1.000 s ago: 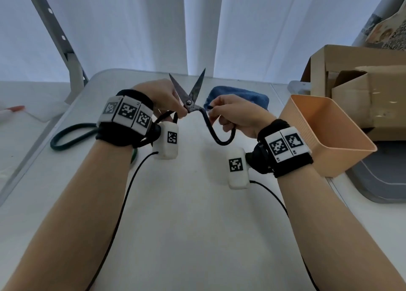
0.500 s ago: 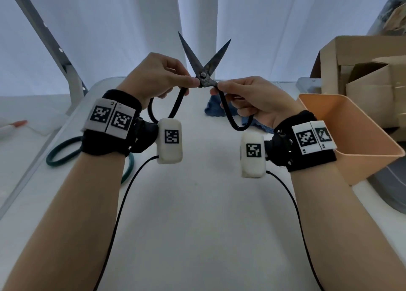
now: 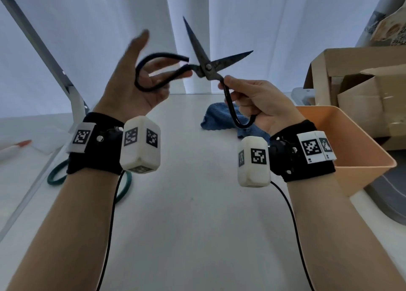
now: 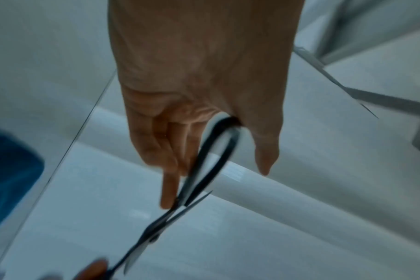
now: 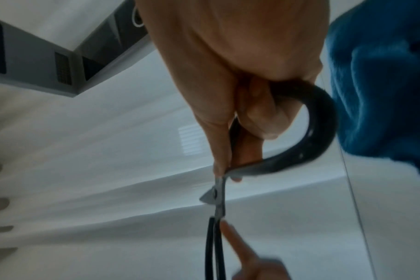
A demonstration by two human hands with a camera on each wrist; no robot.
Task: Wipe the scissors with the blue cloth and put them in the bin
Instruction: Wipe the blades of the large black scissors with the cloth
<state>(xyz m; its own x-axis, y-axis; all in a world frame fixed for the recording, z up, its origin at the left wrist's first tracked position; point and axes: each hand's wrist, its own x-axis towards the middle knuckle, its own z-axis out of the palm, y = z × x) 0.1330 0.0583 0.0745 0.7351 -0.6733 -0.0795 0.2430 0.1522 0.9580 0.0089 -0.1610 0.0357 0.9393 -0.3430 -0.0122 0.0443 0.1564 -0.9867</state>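
Note:
Dark metal scissors [image 3: 207, 66] with black loop handles hang in the air above the table, blades spread wide and pointing up and to the right. My right hand [image 3: 259, 99] grips the lower handle loop [image 5: 321, 132] and pinches it near the pivot. My left hand [image 3: 129, 93] is spread with straight fingers. The other loop [image 4: 213, 161] lies across the left palm between thumb and fingers, and a fingertip touches it near the pivot. The blue cloth [image 3: 217, 119] lies crumpled on the white table behind my right hand. The orange bin [image 3: 356, 141] stands at the right.
Cardboard boxes [image 3: 362, 82] stand behind the bin. A green ring [image 3: 57, 176] lies on the table under my left wrist. A metal frame leg [image 3: 74, 97] rises at the left, and a red-tipped pen [image 3: 15, 148] lies beyond it. White curtains hang behind.
The scissors have risen and their blades have spread wider. My left hand has let go its pinch and spread its fingers, and its handle has swung left. The right hand keeps its grip.

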